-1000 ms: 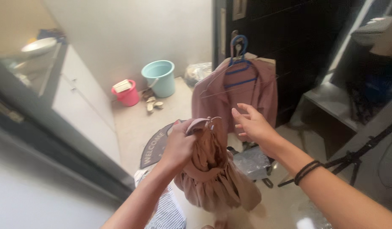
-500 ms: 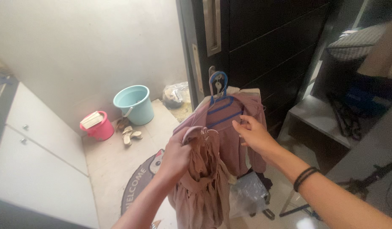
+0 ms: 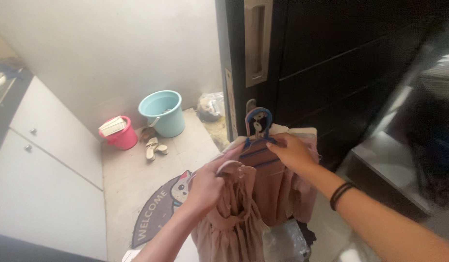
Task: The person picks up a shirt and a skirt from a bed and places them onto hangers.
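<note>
Garment [image 3: 234,213] in pale pink-brown fabric hangs from the left hand [image 3: 207,182], low in the centre of the view. Its top is on a light hanger [image 3: 234,166], and the left hand is closed around that hanger and the bunched fabric at the neckline, so the cloth falls straight down below the grip and partly covers the wrist. Just beside it, to the right and slightly behind, a second pink shirt [image 3: 282,189] hangs on a blue hanger [image 3: 257,127] against the dark door [image 3: 341,63]. The right hand [image 3: 292,150] rests on the shoulder of that shirt, just below the blue hanger's hook, with fingers curled over the fabric; whether they pinch the cloth or only press on it cannot be told. A black band [image 3: 341,195] circles the right wrist. On the floor behind, well apart from both hands, stand a light blue bucket [image 3: 164,112] and a pink bucket [image 3: 118,133], with a pair of sandals [image 3: 154,146] between them and a round doormat [image 3: 159,206]. White cabinets [image 3: 45,160] line the left side.
</note>
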